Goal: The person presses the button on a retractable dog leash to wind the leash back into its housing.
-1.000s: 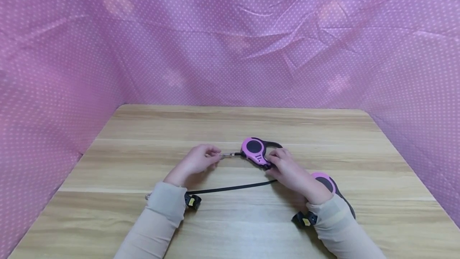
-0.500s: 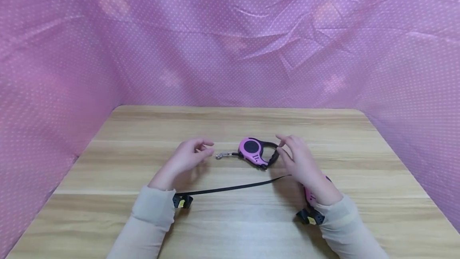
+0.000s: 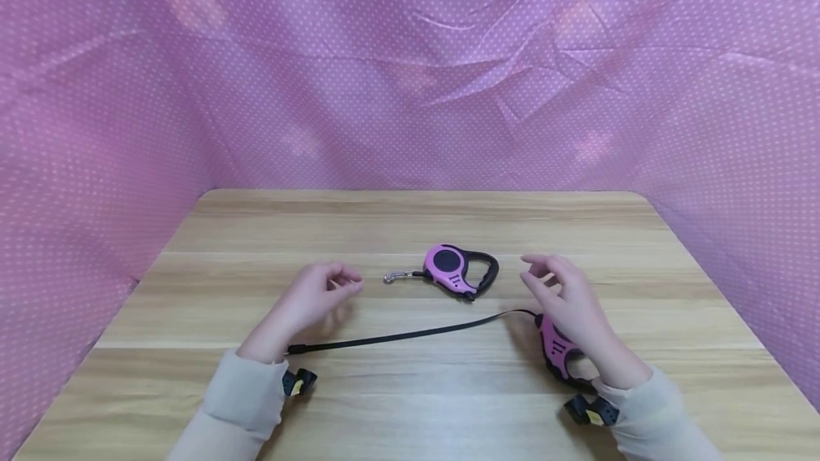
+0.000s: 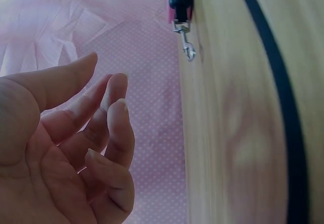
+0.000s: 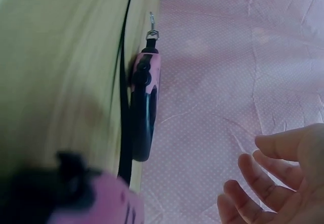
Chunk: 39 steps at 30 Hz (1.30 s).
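Both hands had moved back from the far pink leash [image 3: 458, 271] since the earlier frames: one second before they were touching it, and now the left hand [image 3: 314, 295] and the right hand [image 3: 566, 295] hovered on either side of it, each well apart from it and holding nothing, with fingers loosely curved and relaxed. The far leash lay flat near the middle of the table [image 3: 410, 226], its long axis running left to right. Its metal clip [image 3: 395, 277] pointed to the left and its black loop handle [image 3: 488, 271] to the right. The body was a rounded pink plastic shell with a dark round disc in the middle, smooth and slightly shiny. A second pink leash [image 3: 559, 354] lay nearer to the person, partly under the right wrist, and its flat black strap [image 3: 410, 336] was pulled out to the left across the table until it ended under the left sleeve [image 3: 246, 397]. The strap was thin and matte, and passed just in front of the far leash without touching it. The table was pale wood with long grain lines. A pink cloth with white dots [image 3: 410, 70] rose around its far, left and right edges, wrinkled in places. Open wood remained behind the far leash and on both sides of the hands.
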Each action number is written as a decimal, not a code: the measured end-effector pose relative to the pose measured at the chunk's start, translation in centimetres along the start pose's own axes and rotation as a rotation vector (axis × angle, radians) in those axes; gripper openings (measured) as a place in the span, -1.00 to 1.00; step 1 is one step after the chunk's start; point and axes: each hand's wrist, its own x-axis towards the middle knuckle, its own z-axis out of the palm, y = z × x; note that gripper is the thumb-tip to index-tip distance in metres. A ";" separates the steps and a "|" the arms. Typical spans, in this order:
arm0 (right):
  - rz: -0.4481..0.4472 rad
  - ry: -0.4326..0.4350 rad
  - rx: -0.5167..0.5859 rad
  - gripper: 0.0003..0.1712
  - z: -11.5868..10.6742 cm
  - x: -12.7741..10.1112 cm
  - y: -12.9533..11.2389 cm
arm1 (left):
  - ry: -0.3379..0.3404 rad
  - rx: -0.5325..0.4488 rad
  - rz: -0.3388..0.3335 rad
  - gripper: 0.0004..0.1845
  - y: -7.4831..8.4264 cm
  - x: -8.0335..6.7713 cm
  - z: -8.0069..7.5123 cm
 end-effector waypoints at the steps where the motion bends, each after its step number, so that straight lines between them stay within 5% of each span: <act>1: 0.011 -0.007 -0.001 -0.70 -0.3 -0.3 0.0 | -0.003 0.002 0.006 -0.71 -0.1 -0.3 0.0; 12: 0.019 -0.013 -0.022 -0.70 -2.6 -2.4 0.9 | 0.033 0.071 -0.031 -0.72 -1.7 -2.5 -0.5; 21: -0.048 -0.027 -0.099 -0.85 -3.5 -4.0 2.1 | -0.011 0.144 -0.056 -0.72 -2.4 -4.0 -0.5; 28: -0.006 -0.073 -0.128 -0.85 -4.0 -5.7 2.6 | -0.039 0.213 -0.084 -0.74 -3.2 -4.6 -0.3; 39: -0.128 -0.079 -0.231 -0.69 -4.0 -7.8 4.1 | -0.075 0.310 -0.127 -0.70 -4.2 -5.6 -0.5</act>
